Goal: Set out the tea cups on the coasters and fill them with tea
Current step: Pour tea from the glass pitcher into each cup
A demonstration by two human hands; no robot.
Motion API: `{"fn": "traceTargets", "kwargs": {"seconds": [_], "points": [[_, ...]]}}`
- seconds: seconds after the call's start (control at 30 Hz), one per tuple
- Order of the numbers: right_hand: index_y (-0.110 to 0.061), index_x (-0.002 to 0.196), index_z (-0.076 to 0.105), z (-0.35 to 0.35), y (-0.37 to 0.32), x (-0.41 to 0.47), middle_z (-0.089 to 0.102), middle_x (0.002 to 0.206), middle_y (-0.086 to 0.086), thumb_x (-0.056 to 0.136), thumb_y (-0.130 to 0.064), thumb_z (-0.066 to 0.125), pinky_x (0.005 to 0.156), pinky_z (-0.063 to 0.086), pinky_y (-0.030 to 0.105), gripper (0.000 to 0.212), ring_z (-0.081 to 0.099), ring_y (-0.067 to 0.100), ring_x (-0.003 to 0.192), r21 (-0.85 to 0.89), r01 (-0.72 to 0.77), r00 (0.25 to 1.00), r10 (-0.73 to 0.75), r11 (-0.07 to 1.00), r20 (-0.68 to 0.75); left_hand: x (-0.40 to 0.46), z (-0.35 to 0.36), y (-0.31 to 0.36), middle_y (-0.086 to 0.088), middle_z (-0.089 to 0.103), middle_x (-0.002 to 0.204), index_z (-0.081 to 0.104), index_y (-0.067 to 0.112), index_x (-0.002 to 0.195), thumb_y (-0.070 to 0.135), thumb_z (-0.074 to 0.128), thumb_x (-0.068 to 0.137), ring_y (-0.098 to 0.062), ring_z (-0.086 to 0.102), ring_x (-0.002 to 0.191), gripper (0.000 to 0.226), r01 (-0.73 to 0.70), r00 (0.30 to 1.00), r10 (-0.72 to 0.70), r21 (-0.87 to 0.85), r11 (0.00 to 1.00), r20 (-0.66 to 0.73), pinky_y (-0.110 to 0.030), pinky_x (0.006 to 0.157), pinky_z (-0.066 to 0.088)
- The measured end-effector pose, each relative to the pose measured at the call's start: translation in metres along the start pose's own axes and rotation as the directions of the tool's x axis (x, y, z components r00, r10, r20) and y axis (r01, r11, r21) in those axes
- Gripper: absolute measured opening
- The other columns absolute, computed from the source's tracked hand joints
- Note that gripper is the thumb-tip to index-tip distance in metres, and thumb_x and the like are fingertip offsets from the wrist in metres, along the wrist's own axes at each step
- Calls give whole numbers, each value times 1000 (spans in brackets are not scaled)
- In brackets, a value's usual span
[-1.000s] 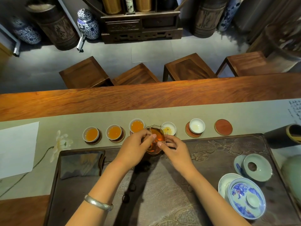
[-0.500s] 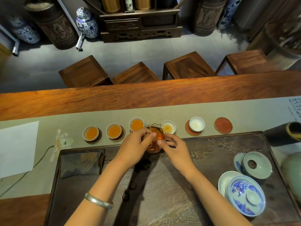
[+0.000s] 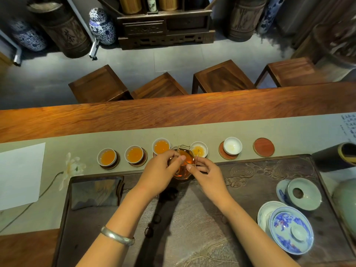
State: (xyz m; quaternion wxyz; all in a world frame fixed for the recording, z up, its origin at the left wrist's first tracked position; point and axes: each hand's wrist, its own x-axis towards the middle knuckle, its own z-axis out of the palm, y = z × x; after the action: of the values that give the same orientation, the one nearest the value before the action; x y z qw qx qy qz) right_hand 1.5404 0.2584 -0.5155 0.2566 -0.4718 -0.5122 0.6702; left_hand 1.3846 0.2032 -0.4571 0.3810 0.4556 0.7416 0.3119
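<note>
A row of small white cups stands on round wooden coasters along the grey-green runner. Three cups at the left hold amber tea. A fourth cup is partly filled. The fifth cup looks empty, and the far-right coaster is bare. A glass pitcher of dark tea is tilted with its spout over the fourth cup. My left hand grips its left side and my right hand steadies its right side.
A dark carved tea tray lies under my arms, with a folded cloth at its left, a blue-and-white lidded gaiwan and a celadon strainer dish at its right. White paper lies far left. Stools stand beyond the table.
The tea level in the fourth cup has risen as the pitcher stays tilted over it. Both hands have hardly moved.
</note>
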Motion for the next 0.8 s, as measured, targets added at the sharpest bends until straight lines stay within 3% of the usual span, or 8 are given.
{"fn": "traceTargets", "kwargs": {"seconds": [0.6, 0.8], "points": [[-37, 104, 62, -1, 5, 5, 73, 105, -6, 82, -30, 76, 79, 55, 19, 27, 69, 6, 98, 4, 3, 1000, -3, 1000, -14, 5, -3, 6, -1, 65, 69, 66, 27, 87, 46, 53, 93, -11, 55, 61, 24, -3, 1000, 3, 56, 998, 15, -34, 60, 44], [-31, 112, 63, -2, 7, 7, 73, 107, -5, 81, -33, 76, 82, 56, 22, 33, 69, 6, 99, -8, 1, 1000, -1, 1000, -13, 6, -3, 8, 2, 64, 68, 67, 27, 89, 46, 53, 93, -14, 58, 63, 24, -4, 1000, 4, 56, 998, 10, -42, 63, 48]]}}
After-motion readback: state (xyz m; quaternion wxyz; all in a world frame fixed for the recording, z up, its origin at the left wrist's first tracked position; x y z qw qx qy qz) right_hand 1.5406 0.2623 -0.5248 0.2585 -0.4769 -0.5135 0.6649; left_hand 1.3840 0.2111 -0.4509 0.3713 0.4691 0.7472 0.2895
